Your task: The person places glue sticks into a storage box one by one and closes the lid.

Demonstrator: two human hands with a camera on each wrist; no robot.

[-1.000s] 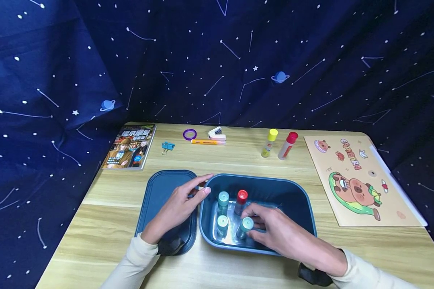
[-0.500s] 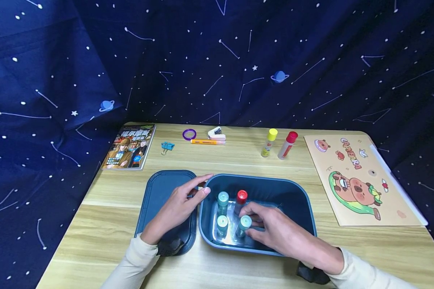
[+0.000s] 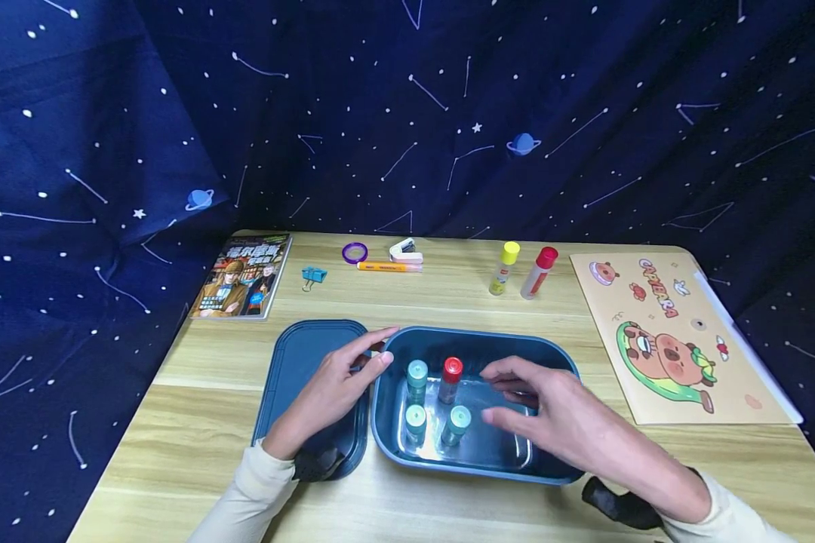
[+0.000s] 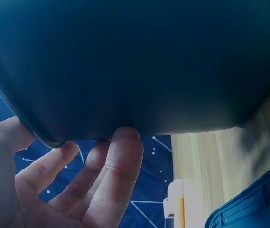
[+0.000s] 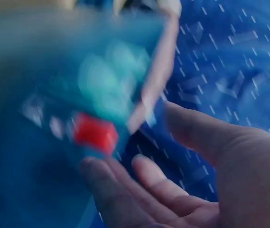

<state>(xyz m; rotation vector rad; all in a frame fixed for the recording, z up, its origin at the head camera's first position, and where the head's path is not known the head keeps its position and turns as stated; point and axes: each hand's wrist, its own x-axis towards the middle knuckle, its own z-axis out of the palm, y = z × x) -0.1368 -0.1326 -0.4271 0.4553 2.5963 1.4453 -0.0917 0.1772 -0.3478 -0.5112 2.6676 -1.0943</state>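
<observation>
A dark blue plastic box stands on the table with several glue sticks upright in its left half. Beside the red-capped glue stick are a teal-capped one at the back left, another at the front left and a third at the front right. My right hand hovers over the box's right half, thumb and fingers spread, holding nothing. At the box's left end my left hand touches the rim; the left wrist view shows its relaxed fingers against the outer wall.
A matching lid lies under my left hand. Farther back are a magazine, binder clip, purple tape roll, stapler, orange marker, yellow-capped and red-capped glue sticks. A capybara folder lies right.
My right hand has let go of the front right teal-capped glue stick, which stands in the box slightly farther left, and has drawn back to the right. The left hand stays at the rim.
</observation>
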